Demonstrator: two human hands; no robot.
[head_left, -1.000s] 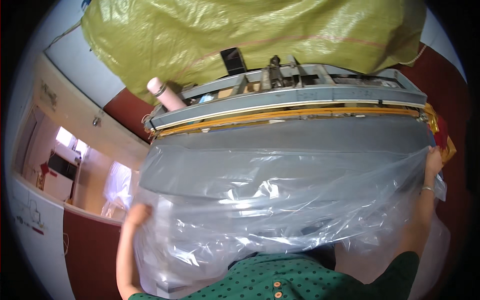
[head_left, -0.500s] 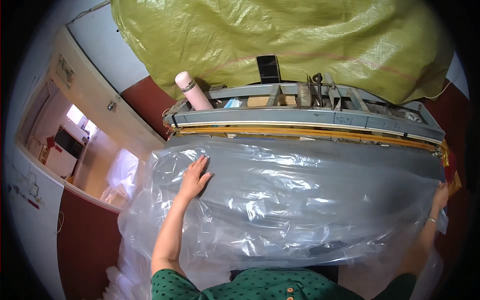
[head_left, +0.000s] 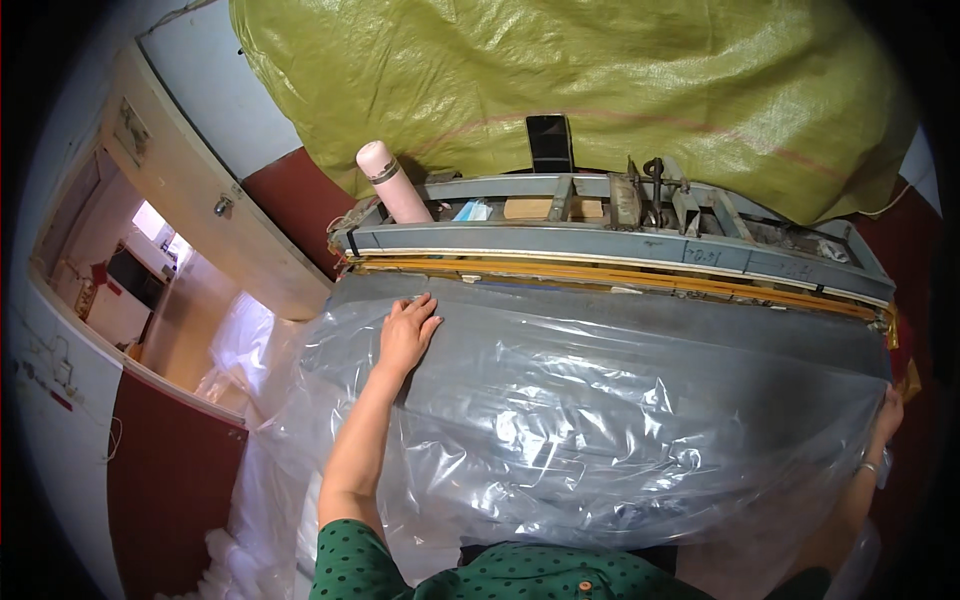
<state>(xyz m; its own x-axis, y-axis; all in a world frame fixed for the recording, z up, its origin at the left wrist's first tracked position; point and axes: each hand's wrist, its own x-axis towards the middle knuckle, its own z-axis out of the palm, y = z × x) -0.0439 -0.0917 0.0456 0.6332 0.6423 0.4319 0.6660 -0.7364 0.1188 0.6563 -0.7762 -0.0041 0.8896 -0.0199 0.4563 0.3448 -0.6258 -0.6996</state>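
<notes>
A wide sheet of clear plastic film [head_left: 560,440] lies over a grey work surface [head_left: 640,305] in front of me, glossy and wrinkled. My left hand [head_left: 408,332] rests flat near the film's far left edge, its fingers stretched out. At the far right corner of the surface, my right hand [head_left: 888,412] is closed on the film's edge, which is pulled taut there. The fingertips of that hand are partly hidden. The film hangs down over the near side, toward my green dotted shirt.
Behind the surface runs a grey metal frame [head_left: 520,240] with orange strips [head_left: 600,278] along its front. A pink flask [head_left: 395,185], a blue mask [head_left: 472,211] and a dark phone [head_left: 549,145] stand or lie there. More film [head_left: 245,335] is heaped left, by an open door [head_left: 215,200].
My left hand has slid slightly right and away from me. My right hand sits a little nearer. The film's far edge has drawn toward me on the right, baring more grey surface.
</notes>
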